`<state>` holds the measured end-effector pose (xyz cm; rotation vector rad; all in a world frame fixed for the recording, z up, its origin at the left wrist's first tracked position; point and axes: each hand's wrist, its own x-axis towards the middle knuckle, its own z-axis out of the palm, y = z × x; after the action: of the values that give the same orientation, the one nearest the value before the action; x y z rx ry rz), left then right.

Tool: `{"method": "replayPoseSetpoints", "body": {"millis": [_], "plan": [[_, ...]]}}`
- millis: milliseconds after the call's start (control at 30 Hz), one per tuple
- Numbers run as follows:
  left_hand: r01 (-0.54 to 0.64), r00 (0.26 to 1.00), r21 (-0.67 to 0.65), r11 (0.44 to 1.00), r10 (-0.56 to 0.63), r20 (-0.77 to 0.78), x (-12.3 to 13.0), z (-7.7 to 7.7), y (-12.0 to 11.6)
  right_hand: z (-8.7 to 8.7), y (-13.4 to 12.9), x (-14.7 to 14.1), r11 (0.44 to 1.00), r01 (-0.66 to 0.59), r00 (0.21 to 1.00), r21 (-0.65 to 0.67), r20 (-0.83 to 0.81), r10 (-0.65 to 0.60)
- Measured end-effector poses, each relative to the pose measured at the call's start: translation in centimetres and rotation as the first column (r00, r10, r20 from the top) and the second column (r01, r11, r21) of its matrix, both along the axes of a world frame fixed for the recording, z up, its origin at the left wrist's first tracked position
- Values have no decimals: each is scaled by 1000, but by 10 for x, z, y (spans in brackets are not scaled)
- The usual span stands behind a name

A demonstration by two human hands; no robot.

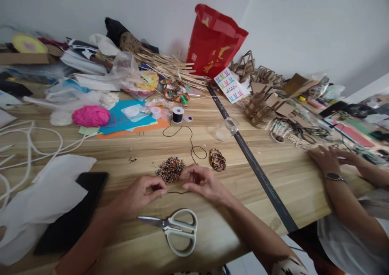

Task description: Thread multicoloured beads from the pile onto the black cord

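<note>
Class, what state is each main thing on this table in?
Black cord: partly unwound, loosely looped
Left hand: fingers pinching cord
Right hand: fingers pinching cord
Spool: standing on end
Loose beads: heaped
Beaded loops: strung, coiled
Scissors: flat, blades seemingly closed
Pink yarn: bundled
Red bag: standing
Black slab: flat, partly covered

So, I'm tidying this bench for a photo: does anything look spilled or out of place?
Mildly: the beads sit loose and uncontained on the tabletop, and a few dark scraps lie stray to their left.
</note>
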<state>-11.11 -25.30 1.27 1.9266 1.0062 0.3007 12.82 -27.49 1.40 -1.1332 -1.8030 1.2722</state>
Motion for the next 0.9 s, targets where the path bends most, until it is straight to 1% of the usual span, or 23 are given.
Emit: {"method": "replayPoseSetpoints", "body": {"millis": [100,167,200,267,367,533,600,667,733,833,900], "plan": [[-9,1000,-30,1000,9,-1,8,7,-4,-15,-9,-21,998,-58,997,12,-47,58],[-30,1000,-49,998,31,1,11,8,-6,-24,-14,-29,996,-92,993,-3,-76,92],[-40,999,-53,998,41,6,12,7,-6,-28,-15,-31,997,-71,995,20,-74,72],[-51,998,-46,998,52,20,13,3,-6,-33,-17,-33,993,-8,1000,115,-29,12],[-62,998,-15,998,63,22,15,-5,-6,-33,-17,-34,968,22,999,250,31,-30],[-70,997,22,997,69,30,18,-10,-7,-31,-15,-32,934,8,998,358,59,-31],[-70,997,28,997,69,37,19,-11,-7,-31,-15,-32,926,3,997,378,66,-30],[-69,997,31,997,68,37,19,-12,-7,-33,-16,-31,931,4,997,365,72,-32],[-63,998,42,997,62,26,19,-14,-7,-36,-17,-31,950,14,997,312,72,-38],[-52,999,73,996,53,-5,18,-16,-8,-43,-19,-31,989,37,999,141,33,-42],[-44,999,86,995,45,-12,19,-17,-9,-46,-20,-32,999,50,998,-6,-36,-51]]}}
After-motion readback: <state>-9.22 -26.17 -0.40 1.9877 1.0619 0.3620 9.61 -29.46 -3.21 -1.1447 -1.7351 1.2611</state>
